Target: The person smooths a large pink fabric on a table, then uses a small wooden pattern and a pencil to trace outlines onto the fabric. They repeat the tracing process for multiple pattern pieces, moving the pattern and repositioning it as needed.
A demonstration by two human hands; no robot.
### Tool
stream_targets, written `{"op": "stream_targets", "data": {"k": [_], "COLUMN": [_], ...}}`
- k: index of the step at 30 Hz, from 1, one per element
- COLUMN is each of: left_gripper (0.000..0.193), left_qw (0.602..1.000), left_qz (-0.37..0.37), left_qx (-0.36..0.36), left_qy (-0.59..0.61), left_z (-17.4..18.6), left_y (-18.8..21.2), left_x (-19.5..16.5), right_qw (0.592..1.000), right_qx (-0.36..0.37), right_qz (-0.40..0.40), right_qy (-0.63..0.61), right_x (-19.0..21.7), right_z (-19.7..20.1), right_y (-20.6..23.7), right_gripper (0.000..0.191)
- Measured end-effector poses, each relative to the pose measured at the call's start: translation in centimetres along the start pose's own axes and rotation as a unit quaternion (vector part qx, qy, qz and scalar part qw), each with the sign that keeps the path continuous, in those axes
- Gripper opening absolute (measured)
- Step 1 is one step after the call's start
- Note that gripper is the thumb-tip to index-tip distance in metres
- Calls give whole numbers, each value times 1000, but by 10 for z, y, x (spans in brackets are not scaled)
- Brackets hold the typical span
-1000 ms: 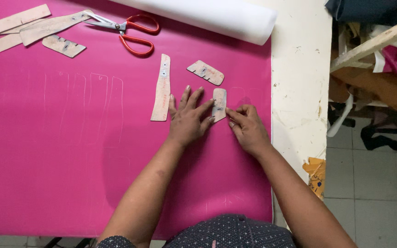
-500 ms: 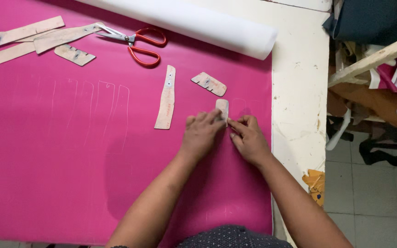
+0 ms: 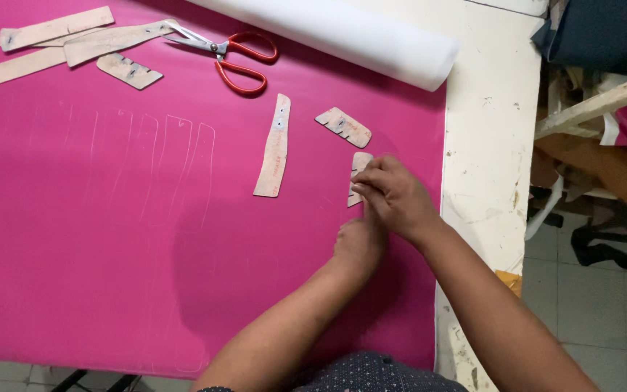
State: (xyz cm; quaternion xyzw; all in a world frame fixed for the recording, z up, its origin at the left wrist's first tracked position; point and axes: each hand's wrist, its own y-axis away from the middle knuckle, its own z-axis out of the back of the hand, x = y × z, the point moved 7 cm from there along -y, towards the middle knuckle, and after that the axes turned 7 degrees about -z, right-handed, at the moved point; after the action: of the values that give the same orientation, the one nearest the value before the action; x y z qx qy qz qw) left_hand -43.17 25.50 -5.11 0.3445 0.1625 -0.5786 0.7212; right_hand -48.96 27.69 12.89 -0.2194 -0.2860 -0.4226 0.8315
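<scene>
Both your hands meet at a small cardboard template point(image 3: 359, 168) on the pink sheet point(image 3: 110, 239).
Your right hand point(image 3: 395, 197) presses fingers together on it; your left hand point(image 3: 359, 243) sits just below, its grip hidden.

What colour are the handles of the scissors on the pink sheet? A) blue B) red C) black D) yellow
B: the scissors near the white roll have red loop handles, lying on the pink sheet.
</scene>
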Motion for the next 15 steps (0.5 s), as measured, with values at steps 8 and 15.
{"op": "stream_targets", "data": {"k": [8,15], "left_gripper": [25,15], "left_qw": [993,955], "left_qz": [-83,-201], "left_qx": [-4,19], "left_qy": [-79,-215], "left_z": [-16,-21], "left_y": [-1,5], "left_x": [-1,-11], "right_qw": [997,991], "right_qx": [56,104], "right_qz": [-49,-88], "right_qy": [22,19], "right_x": [-5,-24], "right_z": [-14,-32], "right_y": [-5,-4], "right_gripper": [21,22]}}
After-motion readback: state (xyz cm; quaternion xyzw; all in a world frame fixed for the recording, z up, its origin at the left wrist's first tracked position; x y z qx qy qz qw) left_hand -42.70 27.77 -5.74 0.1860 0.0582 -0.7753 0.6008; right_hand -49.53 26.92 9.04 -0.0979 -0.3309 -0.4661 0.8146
